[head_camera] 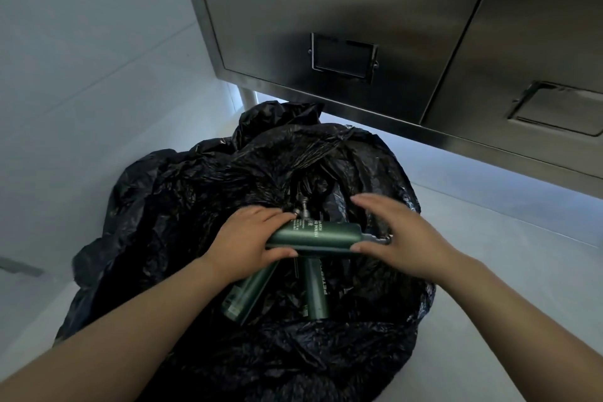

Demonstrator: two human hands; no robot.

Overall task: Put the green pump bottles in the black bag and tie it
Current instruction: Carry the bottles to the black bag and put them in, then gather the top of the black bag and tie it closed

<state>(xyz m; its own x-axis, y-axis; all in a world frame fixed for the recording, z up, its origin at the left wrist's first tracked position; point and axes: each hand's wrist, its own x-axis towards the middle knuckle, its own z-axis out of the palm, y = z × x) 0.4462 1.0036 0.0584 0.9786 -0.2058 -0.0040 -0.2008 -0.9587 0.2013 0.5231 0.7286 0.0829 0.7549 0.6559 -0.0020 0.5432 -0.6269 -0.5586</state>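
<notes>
A crumpled black bag [182, 206] lies open on the floor. Over its mouth my left hand [251, 238] grips the left end of a green pump bottle [319, 233] that lies crosswise, with a second dark bottle tight under it. My right hand [404, 238] is at the bottle's right end, thumb touching its lower edge and fingers spread straight above the pump. Below my hands, two more green bottles [249, 292] [316, 290] lie inside the bag, pointing toward me.
A stainless steel cabinet [326, 10] with recessed handles stands on legs just behind the bag. Pale grey floor [489, 254] surrounds the bag, and a light wall [81, 59] runs along the left.
</notes>
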